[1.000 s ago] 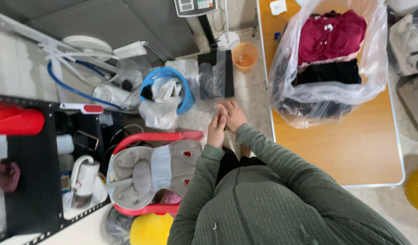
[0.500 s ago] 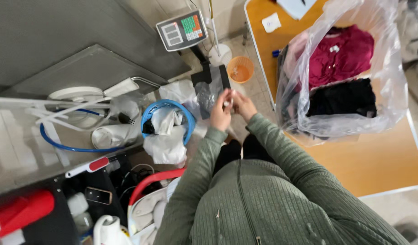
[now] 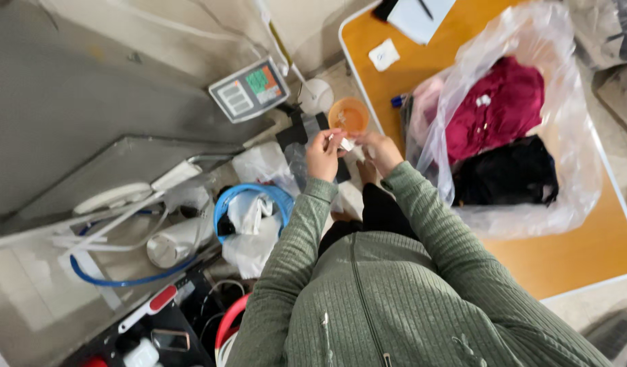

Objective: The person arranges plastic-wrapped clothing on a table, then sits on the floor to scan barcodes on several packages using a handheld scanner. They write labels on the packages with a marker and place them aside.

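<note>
Above the small orange cup (image 3: 349,117) on the floor, the left hand (image 3: 323,155) and right hand (image 3: 380,151) pinch 1 small white piece (image 3: 346,143) between them, which is best worked with short, steady fingertip pulls directly over that cup.

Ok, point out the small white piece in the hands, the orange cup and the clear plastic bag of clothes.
Small white piece (image 3: 346,144), head view, its middle.
Orange cup (image 3: 349,117), head view, inside.
Clear plastic bag (image 3: 565,68), head view, upper wall.
</note>
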